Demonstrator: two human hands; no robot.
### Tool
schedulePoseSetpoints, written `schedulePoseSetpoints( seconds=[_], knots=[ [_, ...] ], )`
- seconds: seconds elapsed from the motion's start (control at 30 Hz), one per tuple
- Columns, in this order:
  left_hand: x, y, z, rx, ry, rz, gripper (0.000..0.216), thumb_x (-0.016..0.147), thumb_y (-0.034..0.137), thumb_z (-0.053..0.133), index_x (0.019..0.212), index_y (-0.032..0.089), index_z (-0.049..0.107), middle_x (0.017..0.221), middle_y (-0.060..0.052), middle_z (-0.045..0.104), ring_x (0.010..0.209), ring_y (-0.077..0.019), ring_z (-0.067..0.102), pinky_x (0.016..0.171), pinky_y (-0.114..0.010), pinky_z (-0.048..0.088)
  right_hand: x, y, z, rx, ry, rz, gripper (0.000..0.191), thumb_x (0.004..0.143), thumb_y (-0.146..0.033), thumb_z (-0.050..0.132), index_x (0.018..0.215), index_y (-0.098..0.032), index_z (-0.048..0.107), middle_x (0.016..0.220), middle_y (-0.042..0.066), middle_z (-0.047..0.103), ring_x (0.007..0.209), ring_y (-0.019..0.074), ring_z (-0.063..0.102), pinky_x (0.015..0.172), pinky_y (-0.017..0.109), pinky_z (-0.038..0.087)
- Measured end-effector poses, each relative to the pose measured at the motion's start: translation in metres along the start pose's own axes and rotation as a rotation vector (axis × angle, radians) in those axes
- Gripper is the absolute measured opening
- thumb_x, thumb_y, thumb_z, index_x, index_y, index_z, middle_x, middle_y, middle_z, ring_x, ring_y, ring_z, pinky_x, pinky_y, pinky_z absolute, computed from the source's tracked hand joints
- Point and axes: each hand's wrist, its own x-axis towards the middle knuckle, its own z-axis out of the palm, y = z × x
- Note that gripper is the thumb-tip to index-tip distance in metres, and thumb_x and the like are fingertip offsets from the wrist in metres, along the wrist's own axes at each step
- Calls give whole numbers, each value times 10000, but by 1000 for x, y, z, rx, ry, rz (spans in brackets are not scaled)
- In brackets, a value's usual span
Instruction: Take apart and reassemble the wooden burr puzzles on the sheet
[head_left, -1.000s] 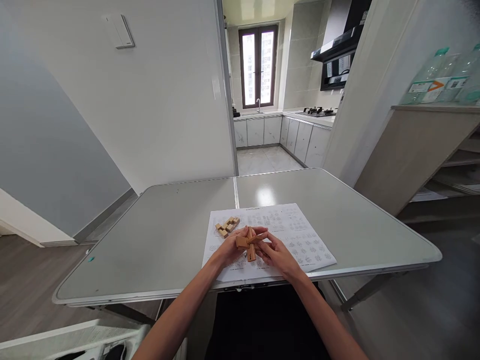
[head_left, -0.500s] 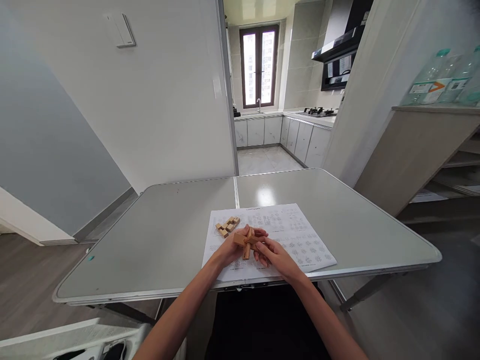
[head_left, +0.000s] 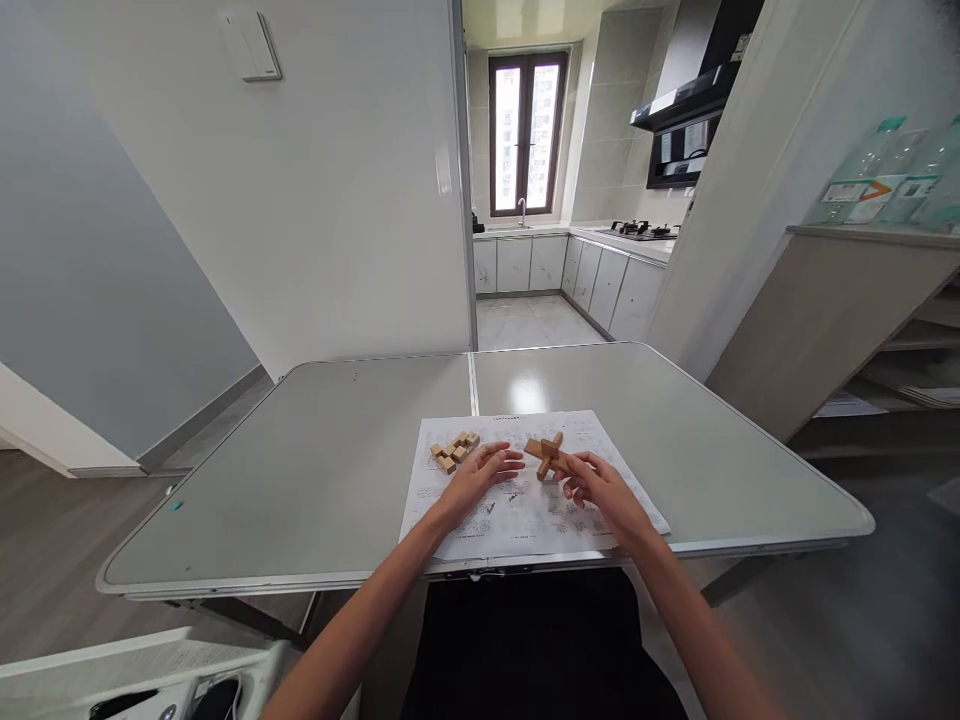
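Observation:
Between the fingers of my right hand (head_left: 600, 488) is a wooden interlocking puzzle (head_left: 549, 455), a cross of brown bars, held over the right part of the printed sheet (head_left: 457, 540). My left hand (head_left: 480, 475) is apart from it, fingers stretched toward the puzzle with nothing in them. Just beyond the left hand, a cluster of small light wooden blocks (head_left: 454, 452) rests on the sheet's upper left. Rows of small line drawings cover the paper, partly hidden by both hands.
The sheet lies at the front edge of a grey folding table (head_left: 337, 450) with a metal rim. At lower left stands a white container (head_left: 247, 660) with dark items in it. Plastic bottles (head_left: 859, 180) stand on a shelf unit (head_left: 817, 330) at right.
My right hand has moved right and slightly up with the wooden puzzle. My left hand has let go of it and stays on the left. The view has shifted a little.

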Motion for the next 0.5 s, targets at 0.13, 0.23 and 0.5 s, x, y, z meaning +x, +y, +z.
schedulePoseSetpoints(
  seconds=[0.13, 0.23, 0.5],
  knots=[
    [0, 0, 0, 18, -2, 3, 404, 945, 411, 714, 1229, 136, 630, 1251, -193, 700, 1116, -275, 704, 1074, -493, 483, 12, -1, -21, -46, 149, -25, 492, 749, -626, 802, 899, -197, 612, 906, 105, 783, 616, 168, 646, 484, 257, 430],
    [-1, -1, -2, 41, -4, 1, 405, 946, 421, 709, 1218, 131, 630, 1227, -190, 704, 1098, -269, 708, 1041, -466, 503, 20, -1, -32, -71, 240, -34, 467, 757, -594, 808, 913, -206, 600, 957, 129, 796, 659, 200, 693, 476, 269, 457],
    [-1, -6, -5, 104, -4, -4, 446, 929, 490, 701, 1208, 152, 620, 1122, -140, 720, 1002, -239, 718, 941, -418, 544, 34, 2, -42, -124, 382, -59, 461, 767, -582, 794, 939, -211, 581, 973, 154, 810, 774, 285, 776, 489, 297, 532]
  ],
)
